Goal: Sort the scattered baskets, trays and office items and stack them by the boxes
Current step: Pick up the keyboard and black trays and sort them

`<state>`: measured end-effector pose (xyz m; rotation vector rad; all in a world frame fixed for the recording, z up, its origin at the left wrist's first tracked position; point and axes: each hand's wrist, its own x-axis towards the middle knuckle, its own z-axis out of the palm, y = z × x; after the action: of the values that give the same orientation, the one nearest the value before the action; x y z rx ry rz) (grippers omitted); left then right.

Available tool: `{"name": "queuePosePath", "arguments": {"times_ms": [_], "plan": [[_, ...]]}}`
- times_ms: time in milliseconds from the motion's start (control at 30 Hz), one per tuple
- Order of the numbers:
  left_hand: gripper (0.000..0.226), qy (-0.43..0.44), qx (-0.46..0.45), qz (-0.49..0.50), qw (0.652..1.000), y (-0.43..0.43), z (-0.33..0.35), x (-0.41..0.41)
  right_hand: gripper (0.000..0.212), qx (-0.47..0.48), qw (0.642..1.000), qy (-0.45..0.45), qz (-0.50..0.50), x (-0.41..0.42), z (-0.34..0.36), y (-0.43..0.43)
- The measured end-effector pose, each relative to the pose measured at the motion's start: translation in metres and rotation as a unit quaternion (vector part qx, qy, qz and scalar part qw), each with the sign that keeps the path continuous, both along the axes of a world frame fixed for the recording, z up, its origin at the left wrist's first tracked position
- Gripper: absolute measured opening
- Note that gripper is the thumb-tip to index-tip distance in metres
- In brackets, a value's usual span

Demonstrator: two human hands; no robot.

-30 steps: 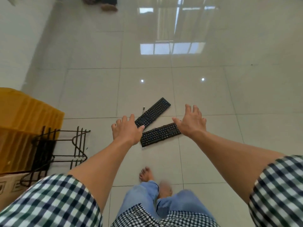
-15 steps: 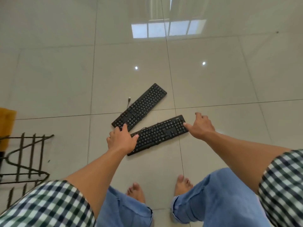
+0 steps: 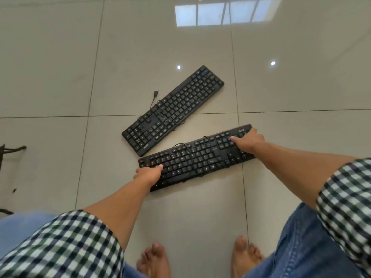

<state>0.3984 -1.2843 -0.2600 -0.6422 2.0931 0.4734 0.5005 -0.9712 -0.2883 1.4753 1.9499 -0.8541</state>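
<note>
Black near keyboard [image 3: 196, 157] lies on the tiled floor [image 3: 60, 77], now gripped at both ends: left hand [image 3: 148, 173] clamped on its left end, right hand [image 3: 248, 142] on its right. Half a second earlier both hands only reached. Second keyboard [image 3: 174, 109] lies just beyond the grip.

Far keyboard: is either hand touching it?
No, the left hand and right hand are both on the near keyboard, not the far keyboard.

Both bare arms reach forward and down. The left hand [image 3: 149, 174] grips the left end of the nearer keyboard [image 3: 196, 159], thumb on top; the right hand [image 3: 248, 142] grips its right end.
</note>
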Motion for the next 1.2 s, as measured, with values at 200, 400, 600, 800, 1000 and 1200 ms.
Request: {"name": "queuePosePath", "arguments": {"times_ms": [200,400,600,800,1000,1200], "plan": [[0.085,0.009,0.042,0.051,0.998,-0.005,-0.004,0.002,0.104,0.057,0.997,0.0,-0.045,-0.002,-0.007,-0.007],[0.056,0.071,0.053,0.076,0.993,-0.029,0.068,0.006,0.098,0.071,0.995,0.016,-0.064,0.01,0.071,-0.008],[0.047,0.125,0.061,0.135,0.981,-0.059,0.255,0.009,0.092,0.08,0.994,0.056,-0.044,-0.002,0.26,-0.03],[0.059,0.169,0.031,0.186,0.967,-0.123,0.471,0.03,0.077,0.004,0.992,0.121,-0.014,-0.015,0.458,-0.085],[0.048,0.21,0.015,0.271,0.939,-0.205,0.616,0.055,0.076,-0.039,0.983,0.171,0.048,-0.051,0.592,-0.162],[0.069,0.249,-0.035,0.361,0.898,-0.297,0.684,0.068,0.077,-0.086,0.964,0.2,0.15,-0.112,0.659,-0.265]]}}
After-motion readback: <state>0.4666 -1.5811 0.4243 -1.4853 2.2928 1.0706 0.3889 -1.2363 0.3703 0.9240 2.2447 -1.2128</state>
